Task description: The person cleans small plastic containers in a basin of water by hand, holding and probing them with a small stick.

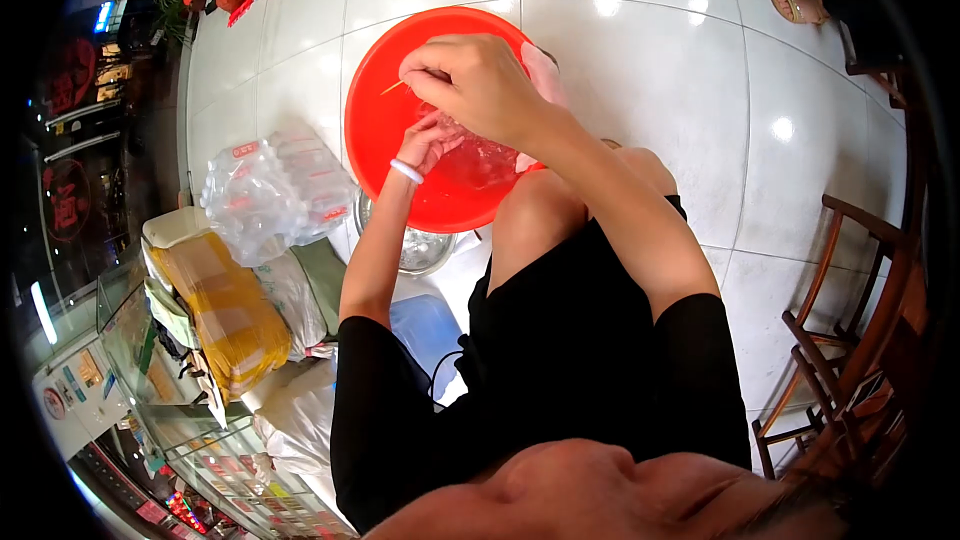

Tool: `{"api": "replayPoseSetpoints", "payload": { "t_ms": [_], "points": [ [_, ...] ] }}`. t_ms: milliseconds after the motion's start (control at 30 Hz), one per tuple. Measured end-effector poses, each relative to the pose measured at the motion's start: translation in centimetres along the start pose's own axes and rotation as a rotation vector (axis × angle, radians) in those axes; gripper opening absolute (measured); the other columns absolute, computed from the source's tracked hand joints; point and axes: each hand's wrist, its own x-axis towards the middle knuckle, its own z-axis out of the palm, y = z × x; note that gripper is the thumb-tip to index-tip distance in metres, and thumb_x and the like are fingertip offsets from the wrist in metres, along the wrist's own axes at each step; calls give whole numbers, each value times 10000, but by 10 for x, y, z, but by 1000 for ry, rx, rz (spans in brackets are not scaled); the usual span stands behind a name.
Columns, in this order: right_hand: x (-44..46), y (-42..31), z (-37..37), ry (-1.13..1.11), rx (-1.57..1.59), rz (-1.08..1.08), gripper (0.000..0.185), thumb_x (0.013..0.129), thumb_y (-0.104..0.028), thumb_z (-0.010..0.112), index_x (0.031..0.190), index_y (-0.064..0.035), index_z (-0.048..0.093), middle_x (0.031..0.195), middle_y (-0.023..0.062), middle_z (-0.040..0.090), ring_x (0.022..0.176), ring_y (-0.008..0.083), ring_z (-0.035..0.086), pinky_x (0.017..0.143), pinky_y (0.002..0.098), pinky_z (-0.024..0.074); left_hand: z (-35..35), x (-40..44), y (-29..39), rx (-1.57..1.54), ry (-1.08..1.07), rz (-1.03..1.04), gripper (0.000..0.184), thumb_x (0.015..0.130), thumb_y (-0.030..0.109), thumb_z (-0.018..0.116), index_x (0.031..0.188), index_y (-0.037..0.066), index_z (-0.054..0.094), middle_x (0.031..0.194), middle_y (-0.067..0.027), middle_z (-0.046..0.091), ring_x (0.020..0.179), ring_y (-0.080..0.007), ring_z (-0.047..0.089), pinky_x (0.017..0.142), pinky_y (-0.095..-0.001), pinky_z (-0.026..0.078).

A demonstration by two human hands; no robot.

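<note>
The tiled floor (640, 60) is seen to be glossy, so footing could be lost if water were spilled on it. On it, the red basin (375, 130) is set close by a bent knee (540, 208) and could be jolted by a shift of the leg. The clear bag of bottles (290, 180) is kept near the basin's left side, and a metal bowl (425, 252) is partly hidden behind its rim; either could be knocked if the basin were pushed. Inside the basin, pale pinkish stuff (488, 162) is seen; it could be dropped if slippery. The right hand (445, 80) is closed on a thin stick (391, 87), which could be snapped by pressure or jabbed into the left hand (432, 142) below, whose curled fingers' grip cannot be told.
</note>
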Motion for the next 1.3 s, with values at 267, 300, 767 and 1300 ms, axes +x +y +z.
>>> {"api": "replayPoseSetpoints", "payload": {
  "t_ms": [267, 300, 767, 1300],
  "points": [
    [-1, 0, 0, -22, -26, 9, 127, 702, -110, 531, 704, -29, 629, 645, 113, 601, 596, 269, 576, 556, 359, 460, 1, -24, -2, -385, -295, 46, 362, 743, 123, 506, 1088, 17, 483, 1058, -139, 544, 1009, -257, 507, 830, -376, 426],
    [-2, -1, 0, -35, -25, 20, 130, 702, -115, 532, 707, -31, 631, 648, 112, 602, 599, 270, 577, 559, 360, 461, 14, -31, 3, -450, -323, 41, 382, 734, 161, 503, 1091, 26, 485, 1047, -139, 542, 984, -251, 509, 812, -365, 427],
    [-3, 4, 4, -38, -44, -60, 98, 725, -83, 568, 757, -1, 611, 643, 103, 590, 554, 215, 560, 516, 291, 430, -29, 4, 0, 1527, 190, 145, 497, 728, 338, 567, 1091, 5, 505, 939, -266, 571, 903, -387, 554, 807, -440, 424],
    [0, -1, 6, -35, -19, -43, 108, 717, -112, 554, 715, -18, 607, 619, 108, 574, 550, 242, 548, 515, 322, 434, 56, -14, 71, 1373, 4, 262, 485, 729, 378, 581, 1033, 1, 546, 968, -191, 589, 889, -348, 562, 757, -392, 454]
  ]
}}
